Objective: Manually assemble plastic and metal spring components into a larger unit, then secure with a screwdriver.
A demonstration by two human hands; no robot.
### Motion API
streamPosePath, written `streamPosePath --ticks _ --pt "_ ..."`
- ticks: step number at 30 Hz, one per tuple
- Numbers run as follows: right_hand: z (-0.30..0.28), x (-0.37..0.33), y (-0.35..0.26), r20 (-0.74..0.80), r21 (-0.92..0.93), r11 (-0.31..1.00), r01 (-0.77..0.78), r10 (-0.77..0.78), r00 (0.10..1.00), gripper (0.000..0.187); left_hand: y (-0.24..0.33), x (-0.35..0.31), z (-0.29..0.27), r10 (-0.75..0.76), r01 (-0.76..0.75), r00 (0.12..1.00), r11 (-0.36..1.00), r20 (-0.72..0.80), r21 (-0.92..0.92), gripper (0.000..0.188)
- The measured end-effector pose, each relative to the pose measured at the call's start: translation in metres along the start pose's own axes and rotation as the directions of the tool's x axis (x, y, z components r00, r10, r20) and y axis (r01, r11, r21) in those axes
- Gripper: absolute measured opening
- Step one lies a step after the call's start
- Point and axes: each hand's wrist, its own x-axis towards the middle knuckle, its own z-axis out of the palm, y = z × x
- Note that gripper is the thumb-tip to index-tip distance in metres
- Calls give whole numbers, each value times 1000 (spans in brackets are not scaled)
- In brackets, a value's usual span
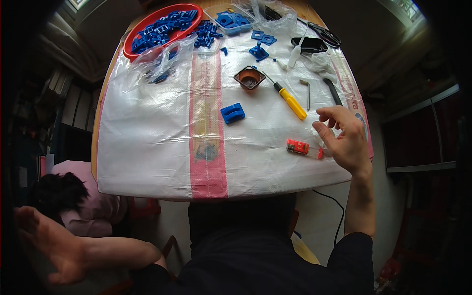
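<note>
My left hand (51, 246) is away from the table at the lower left, with its thumb and fingers apart and nothing in it. Over the table's right side, my right hand (346, 137) has loosely bent fingers, with a gap between thumb and forefinger. Small white bits (315, 132) lie beside its thumb; the hand partly hides them. Next to it lies a small red and clear, lighter-like item (298, 146). A yellow-handled screwdriver (293, 104), an L-shaped hex key (308, 94) and a black curved handle (333, 91) lie farther off. Left of these are a blue plastic part (232, 113) and a brown square cup (249, 78).
A red basin (129, 49) and a clear tub (206, 11) hold blue parts at the far side. Plastic bags (172, 61), a black tray (314, 45) and scissors (330, 37) lie there too. A person in pink (93, 191) is low at the left, near my left hand.
</note>
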Motion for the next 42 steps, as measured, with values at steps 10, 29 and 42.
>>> streamPosePath --ticks 10,29,42 --pt "37 -15 -7 162 -166 944 286 -260 952 30 -249 -95 -33 -889 20 435 173 147 985 80" --pt "109 70 -69 398 -202 949 241 -146 906 29 -310 -100 -42 -931 160 310 252 194 954 69" --pt "78 28 -42 241 -30 997 72 -63 968 26 -344 -106 -21 -921 -67 353 155 168 986 79"
